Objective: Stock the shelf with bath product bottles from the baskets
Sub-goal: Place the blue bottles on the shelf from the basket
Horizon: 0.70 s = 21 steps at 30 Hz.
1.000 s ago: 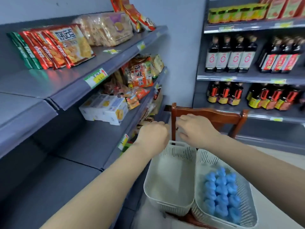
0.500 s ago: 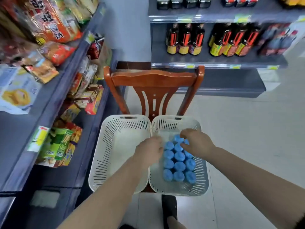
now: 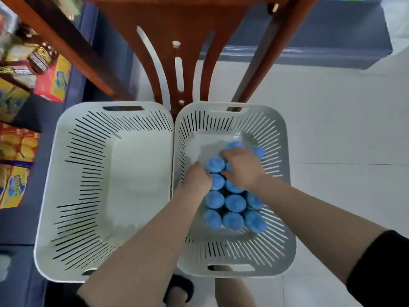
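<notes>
Seen from straight above, two pale slotted baskets sit side by side on a wooden chair [image 3: 188, 29], their inner rims touching. The left basket [image 3: 66, 173] shows only its bare floor, while the right basket [image 3: 278, 134] holds a tight cluster of blue-capped bottles [image 3: 234, 202] standing upright toward its near half and middle. Both hands are down among those caps. The left hand [image 3: 197, 178] reaches in over the dividing rims, fingers curled downward at the left edge of the cluster against a cap; whether it actually grips a bottle cannot be told, since the fingertips are hidden. The right hand [image 3: 242, 169] lies over the far part of the cluster with its fingers bent around one or two caps, covering them, and blue shows on either side of it; its hold looks like a grasp on a bottle top. To the left runs a dark blue shelf [image 3: 73, 89] carrying coloured snack boxes [image 3: 53, 83]. A dark sleeve [image 3: 380, 269] covers the right arm near the elbow, and a black slipper [image 3: 179, 286] shows below the baskets on the pale floor [image 3: 332, 107]
</notes>
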Tool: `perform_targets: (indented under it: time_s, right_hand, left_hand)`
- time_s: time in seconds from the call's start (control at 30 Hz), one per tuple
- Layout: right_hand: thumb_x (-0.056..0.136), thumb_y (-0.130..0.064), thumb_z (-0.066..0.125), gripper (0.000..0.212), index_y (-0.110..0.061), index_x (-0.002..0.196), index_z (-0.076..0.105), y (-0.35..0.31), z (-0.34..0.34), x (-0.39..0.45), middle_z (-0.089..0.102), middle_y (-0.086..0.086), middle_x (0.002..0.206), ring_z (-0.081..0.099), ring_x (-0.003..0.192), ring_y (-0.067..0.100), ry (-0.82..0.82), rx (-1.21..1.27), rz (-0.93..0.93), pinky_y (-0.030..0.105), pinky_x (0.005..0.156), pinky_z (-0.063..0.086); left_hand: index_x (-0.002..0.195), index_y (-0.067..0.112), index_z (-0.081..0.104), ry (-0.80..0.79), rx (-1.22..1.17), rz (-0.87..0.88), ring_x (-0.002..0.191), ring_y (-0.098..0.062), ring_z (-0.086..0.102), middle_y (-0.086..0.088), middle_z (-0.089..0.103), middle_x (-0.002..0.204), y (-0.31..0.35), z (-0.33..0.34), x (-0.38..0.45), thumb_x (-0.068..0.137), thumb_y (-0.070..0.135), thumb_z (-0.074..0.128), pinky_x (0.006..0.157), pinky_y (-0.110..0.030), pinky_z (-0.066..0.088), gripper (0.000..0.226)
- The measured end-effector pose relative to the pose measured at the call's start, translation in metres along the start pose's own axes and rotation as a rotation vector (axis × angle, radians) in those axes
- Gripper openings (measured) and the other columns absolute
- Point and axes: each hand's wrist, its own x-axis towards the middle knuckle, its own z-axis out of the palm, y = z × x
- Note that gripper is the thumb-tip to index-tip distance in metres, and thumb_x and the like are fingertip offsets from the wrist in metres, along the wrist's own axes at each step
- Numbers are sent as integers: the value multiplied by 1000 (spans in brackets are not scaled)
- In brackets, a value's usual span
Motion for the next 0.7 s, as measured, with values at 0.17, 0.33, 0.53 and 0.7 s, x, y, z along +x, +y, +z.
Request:
perform_targets:
  time_s: [0.17,0.33,0.53,0.7]
  right_hand:
    - [87,-29,51,25,-20,111,56,4,37,25,62,-1,107,51,105,23,53,-95,-51,33,93,28]
    - [90,-29,49,18,-21,103,57,0,48,33,64,-3,102,53,99,20,91,-98,-24,31,87,26]
    - [89,-35,53,29,-21,113,58,-11,3,16,66,-1,96,56,96,22,123,-29,7,32,94,24]
    - [86,-30,61,32,-19,117,58,-37,-64,-13,67,-2,89,59,83,25,244,106,-53,28,92,22]
  left_hand:
    - [114,4,52,36,-114,-35,103,-29,56,-16,59,117,-15,25,35,96,19,40,80,-31,38,26]
    - [110,13,56,-6,-184,-44,92,-22,55,-3,58,100,-24,37,44,94,26,40,76,-28,38,26]
    - [111,18,54,38,-274,107,89,-13,54,4,60,103,-12,18,8,93,18,42,74,-25,35,21]
    - [123,16,50,170,-424,282,109,-14,57,2,58,121,-2,-28,-46,93,20,50,94,-31,45,30]
